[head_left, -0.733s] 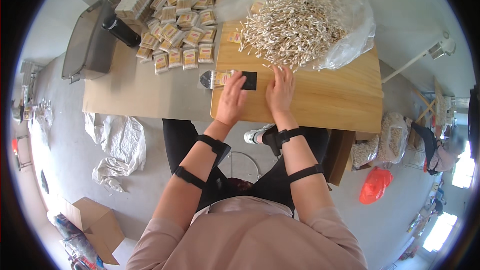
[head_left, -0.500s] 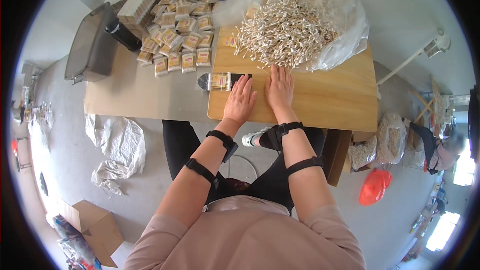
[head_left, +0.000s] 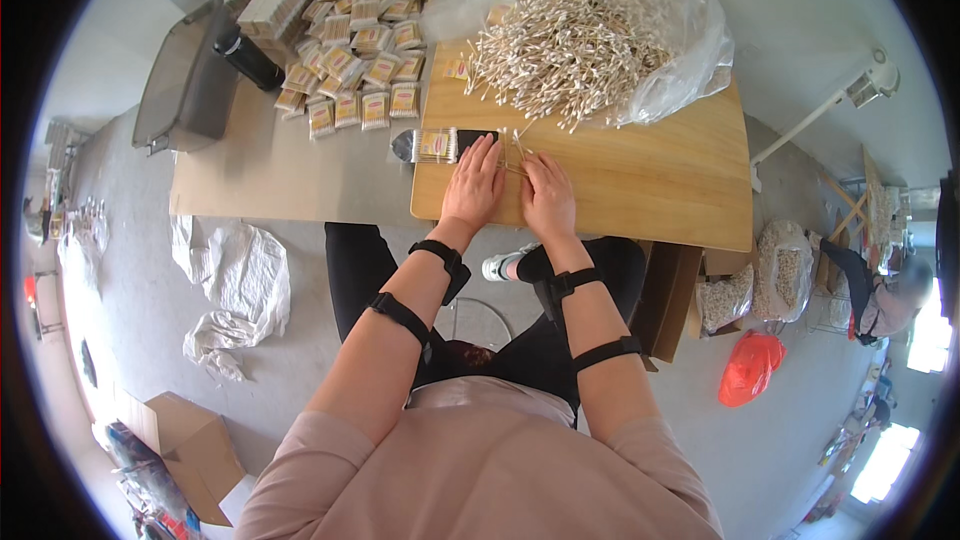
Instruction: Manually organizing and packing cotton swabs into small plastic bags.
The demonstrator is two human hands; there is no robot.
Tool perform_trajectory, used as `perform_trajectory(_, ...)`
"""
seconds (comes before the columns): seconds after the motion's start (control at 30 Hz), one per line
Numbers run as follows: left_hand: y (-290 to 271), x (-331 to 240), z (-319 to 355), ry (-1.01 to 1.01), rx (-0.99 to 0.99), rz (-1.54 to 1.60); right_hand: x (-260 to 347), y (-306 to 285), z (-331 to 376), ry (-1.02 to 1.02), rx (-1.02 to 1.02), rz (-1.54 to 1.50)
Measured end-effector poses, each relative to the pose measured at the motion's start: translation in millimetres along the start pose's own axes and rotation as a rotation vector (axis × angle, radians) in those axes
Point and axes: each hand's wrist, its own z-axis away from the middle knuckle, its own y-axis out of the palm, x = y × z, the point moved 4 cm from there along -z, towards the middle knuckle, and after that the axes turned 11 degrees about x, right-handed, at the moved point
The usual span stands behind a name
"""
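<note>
We find the left hand point(head_left: 472, 186) spread flat, fingers straight and side by side, resting over part of a dark strip point(head_left: 470, 138); we see nothing gripped in it. The right hand point(head_left: 549, 200) lies just beside it, fingertips among a few loose swabs point(head_left: 517, 143); we cannot tell whether it pinches any. A swab pack point(head_left: 435, 146) with a yellow label sits on the strip, left of the left hand, at the left edge of the wooden board point(head_left: 680, 175). Farther back on the board we note a large heap of swabs point(head_left: 570, 55), with a clear plastic bag point(head_left: 697, 80) around its far and right sides. Left of the board, on the table point(head_left: 290, 180), we record many labelled packs point(head_left: 350, 65), then a black bottle point(head_left: 250, 62) and a grey bin point(head_left: 180, 90).
</note>
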Motion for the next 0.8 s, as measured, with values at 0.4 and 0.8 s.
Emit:
perform_trajectory(0.4,-5.6,-2.4,1.4,0.027,-0.068,0.016,-6.2,-4.7,-2.0,0.113,-0.114,-0.112)
perform_trajectory(0.8,2.8,10.6,0.5,-0.009,-0.111,0.082,-11.5,-3.8,1.6,0.116,-0.207,-0.197)
